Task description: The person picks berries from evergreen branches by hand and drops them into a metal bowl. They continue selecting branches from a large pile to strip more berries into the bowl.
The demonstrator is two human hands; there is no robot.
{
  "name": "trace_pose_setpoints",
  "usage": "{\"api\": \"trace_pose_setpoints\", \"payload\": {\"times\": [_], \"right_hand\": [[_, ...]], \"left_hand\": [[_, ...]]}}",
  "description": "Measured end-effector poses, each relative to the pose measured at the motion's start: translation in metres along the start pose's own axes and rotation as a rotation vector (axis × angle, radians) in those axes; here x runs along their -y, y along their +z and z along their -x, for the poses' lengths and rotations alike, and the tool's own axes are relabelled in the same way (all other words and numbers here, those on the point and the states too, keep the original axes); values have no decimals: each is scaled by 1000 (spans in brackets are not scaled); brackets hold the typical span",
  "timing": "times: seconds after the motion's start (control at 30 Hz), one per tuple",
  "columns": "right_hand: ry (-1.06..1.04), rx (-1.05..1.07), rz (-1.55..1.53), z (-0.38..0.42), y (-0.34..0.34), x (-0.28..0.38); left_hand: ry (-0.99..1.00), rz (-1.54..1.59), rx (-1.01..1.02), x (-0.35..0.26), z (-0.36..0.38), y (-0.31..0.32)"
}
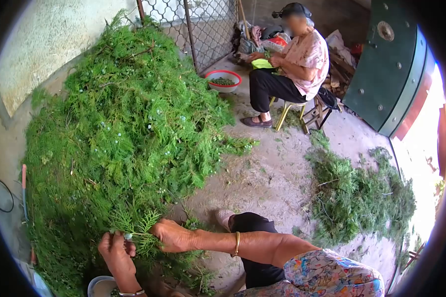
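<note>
A green conifer sprig [144, 233] with flat, scaly leaves is gripped in my right hand [172, 236], whose fingers are closed round its stem. My left hand [118, 258] meets the sprig from the other side, thumb and fingertips pinched at a pale blue-green seed cone [128, 236]. Both hands are over the near edge of a large heap of cut conifer branches [129, 114], dotted with similar pale cones. Below my left hand, part of a light-coloured bowl [100, 286] shows; its contents are mostly hidden.
A second person [292, 64] sits on a stool at the back, holding something bright green. Near them stands a red-rimmed white basin [223, 80] of small green pieces. More cut branches [357, 193] lie on the concrete floor at right. A dark green door [386, 69] stands beyond.
</note>
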State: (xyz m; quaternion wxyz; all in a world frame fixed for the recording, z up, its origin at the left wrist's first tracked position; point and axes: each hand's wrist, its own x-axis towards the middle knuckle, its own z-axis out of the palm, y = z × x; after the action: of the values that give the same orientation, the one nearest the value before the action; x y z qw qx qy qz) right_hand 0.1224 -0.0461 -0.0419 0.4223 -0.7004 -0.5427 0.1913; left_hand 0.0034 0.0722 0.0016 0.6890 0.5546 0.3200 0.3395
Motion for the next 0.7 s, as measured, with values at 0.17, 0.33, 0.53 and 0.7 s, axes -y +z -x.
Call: {"api": "trace_pose_setpoints", "payload": {"times": [0.17, 0.33, 0.53, 0.7], "right_hand": [[-26, -30, -17, 3, -5, 7], [-30, -41, -20, 3, -2, 4], [-22, -42, -47, 1, 5, -1], [-11, -8, -10, 3, -1, 6]], "left_hand": [[-30, 84, -64, 4, 2, 12], [-43, 32, 58, 9, -9, -12], [18, -12, 13, -1, -6, -8], [-12, -79, 76, 3, -11, -21]]}}
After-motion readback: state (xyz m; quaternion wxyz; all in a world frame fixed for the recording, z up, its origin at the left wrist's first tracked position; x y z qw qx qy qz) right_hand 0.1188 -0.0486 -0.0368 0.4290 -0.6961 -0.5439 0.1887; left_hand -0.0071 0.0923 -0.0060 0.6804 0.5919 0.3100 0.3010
